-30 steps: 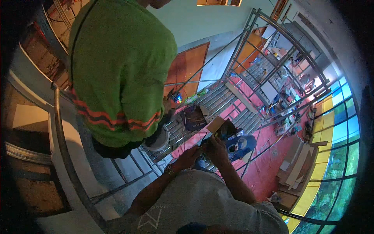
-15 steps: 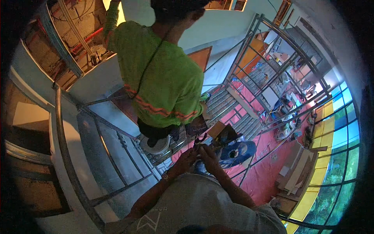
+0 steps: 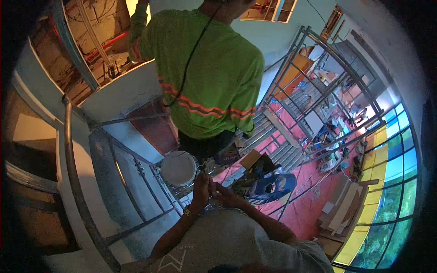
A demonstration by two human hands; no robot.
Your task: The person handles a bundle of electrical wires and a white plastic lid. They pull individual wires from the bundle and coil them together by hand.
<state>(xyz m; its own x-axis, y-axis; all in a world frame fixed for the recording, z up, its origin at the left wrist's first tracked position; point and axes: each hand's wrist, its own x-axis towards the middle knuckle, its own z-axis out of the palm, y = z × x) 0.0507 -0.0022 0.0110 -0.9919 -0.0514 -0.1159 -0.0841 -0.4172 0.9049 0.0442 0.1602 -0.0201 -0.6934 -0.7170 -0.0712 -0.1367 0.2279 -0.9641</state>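
Note:
My left hand and my right hand meet in front of my body, fingers closed and touching. A small dark thing seems to stick up from my left fingers, too dim to name; what lies between the right fingers is hidden. Just beyond my left hand stands a round bucket with a pale top. To the right of my hands a blue bag rests among dark items. A co-worker in a green long-sleeved shirt stands ahead, back toward me, one arm raised to the wall opening.
Metal scaffold pipes run along the left, with a scaffold frame at the far right. An open cardboard box stands on the slatted platform. Stacked boards lie near the window. Pink sheeting covers the floor below.
My joined hands have moved left, nearer the bucket. The co-worker has shifted right and stands taller in view; the bucket's top, where a foot was, now shows uncovered.

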